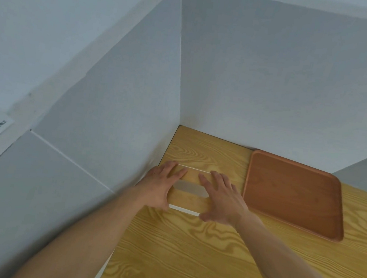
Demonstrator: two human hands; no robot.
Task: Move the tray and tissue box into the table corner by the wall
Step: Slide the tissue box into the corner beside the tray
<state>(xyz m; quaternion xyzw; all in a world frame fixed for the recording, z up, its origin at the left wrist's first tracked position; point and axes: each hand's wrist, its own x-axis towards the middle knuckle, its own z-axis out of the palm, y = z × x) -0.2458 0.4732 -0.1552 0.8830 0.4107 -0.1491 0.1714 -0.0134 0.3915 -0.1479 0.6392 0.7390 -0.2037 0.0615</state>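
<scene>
The wall (277, 81) meets in a corner just beyond my fingertips, and the table (186, 254) runs under my arms. The tray (293, 194) lies flat to the right of my right hand (221, 201), its far edge at the wall. The box (191, 190) sits between my palms, near the left wall. My left hand (160, 187) rests on its left end. Both hands lie flat on its top with fingers spread, thumbs at the near edge.

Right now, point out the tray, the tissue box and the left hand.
tray (291, 193), head view, on its bare inner floor.
tissue box (190, 201), head view, on its wood-grain lid below the slot.
left hand (160, 187), head view, on its back.
</scene>
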